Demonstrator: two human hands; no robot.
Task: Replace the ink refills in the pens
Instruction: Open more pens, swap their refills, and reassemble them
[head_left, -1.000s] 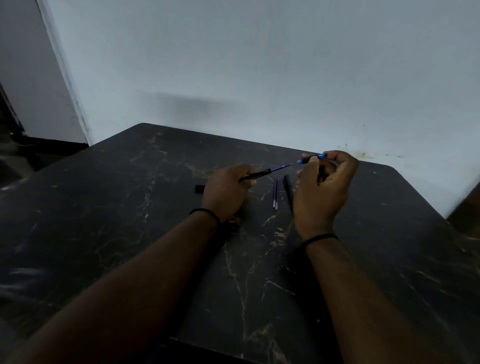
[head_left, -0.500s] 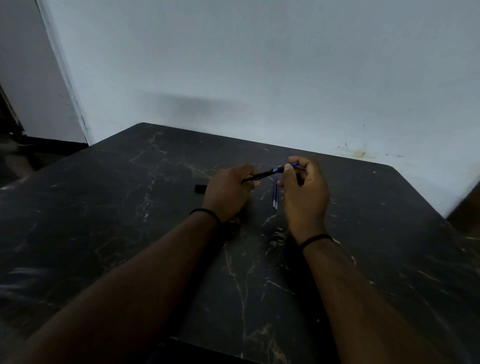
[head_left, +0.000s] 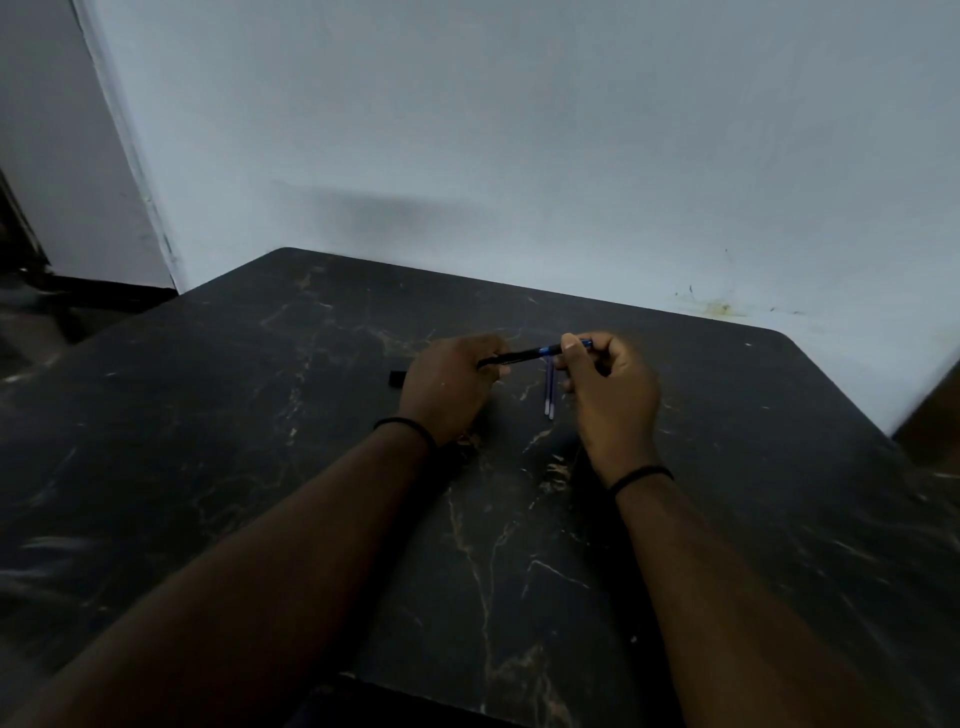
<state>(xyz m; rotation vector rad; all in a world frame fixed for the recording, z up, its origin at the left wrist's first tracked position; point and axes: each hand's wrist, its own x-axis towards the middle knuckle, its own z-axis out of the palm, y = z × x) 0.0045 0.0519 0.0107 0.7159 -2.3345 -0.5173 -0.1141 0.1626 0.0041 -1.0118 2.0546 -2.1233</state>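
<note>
My left hand (head_left: 449, 387) grips the black barrel of a pen (head_left: 514, 357), held level above the dark marble table (head_left: 260, 467). My right hand (head_left: 610, 397) pinches the blue end piece (head_left: 569, 346) at the barrel's right end; the two parts meet there. Two blue refills (head_left: 549, 395) lie side by side on the table between my hands, partly under the pen. My right hand hides whatever lies behind it.
A small black cap-like piece (head_left: 397, 378) lies on the table just left of my left hand. A pale wall (head_left: 519, 156) rises behind the table's far edge. The table's right edge drops off at the far right.
My right hand moved left with the blue piece, closing the gap where a thin refill showed. The blue piece now sits against the black barrel. My left hand stayed put.
</note>
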